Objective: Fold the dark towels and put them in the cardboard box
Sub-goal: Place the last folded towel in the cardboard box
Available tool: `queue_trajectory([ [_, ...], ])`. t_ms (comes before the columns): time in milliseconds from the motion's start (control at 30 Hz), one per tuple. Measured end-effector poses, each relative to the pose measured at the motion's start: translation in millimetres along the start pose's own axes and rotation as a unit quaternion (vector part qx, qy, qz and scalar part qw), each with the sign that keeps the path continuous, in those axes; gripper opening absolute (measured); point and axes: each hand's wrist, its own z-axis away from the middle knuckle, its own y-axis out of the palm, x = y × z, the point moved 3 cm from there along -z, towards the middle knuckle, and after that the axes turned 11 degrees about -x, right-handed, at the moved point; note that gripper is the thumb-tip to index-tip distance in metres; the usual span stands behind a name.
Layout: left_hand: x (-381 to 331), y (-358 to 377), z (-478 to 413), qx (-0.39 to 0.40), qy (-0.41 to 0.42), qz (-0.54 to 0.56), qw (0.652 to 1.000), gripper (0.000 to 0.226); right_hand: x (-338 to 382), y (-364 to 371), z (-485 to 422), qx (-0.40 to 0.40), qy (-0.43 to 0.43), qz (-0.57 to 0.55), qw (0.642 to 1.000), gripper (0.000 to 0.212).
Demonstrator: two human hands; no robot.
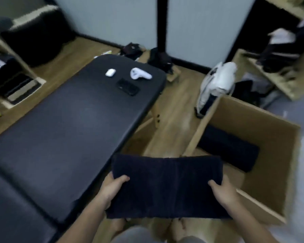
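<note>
Two hands hold one folded dark towel (165, 186) between them. The left hand (112, 188) pinches its left short edge and the right hand (221, 190) pinches its right short edge. Each thumb lies on top of the cloth. The other fingers are hidden under it, so I judge they are curled to support it. The towel hangs flat and level between the two grips, above the wooden floor, resting on nothing.

Just beyond the right fingers, and to their right, stands the open cardboard box (253, 111). A second towel (228, 149), also folded, lies on its bottom. To the left of the left fingers is the black padded table (68, 128); far beyond them, a phone (128, 87) and a white controller (140, 74) lie on it.

The step in hand seems to be the placing. To do it well, both hands should travel together to the right over the near wall of the box and grip firmly so no layer slips open. They should lower the towel beside or upon the one inside, and release only when it rests.
</note>
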Motion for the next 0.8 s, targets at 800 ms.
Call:
queue_trajectory([
  [800, -230, 484, -59, 0.129, 0.27, -0.235, 0.925, 0.074, -7, -235, -250, -0.3, -0.001, -0.081, 0.95, 0.064],
])
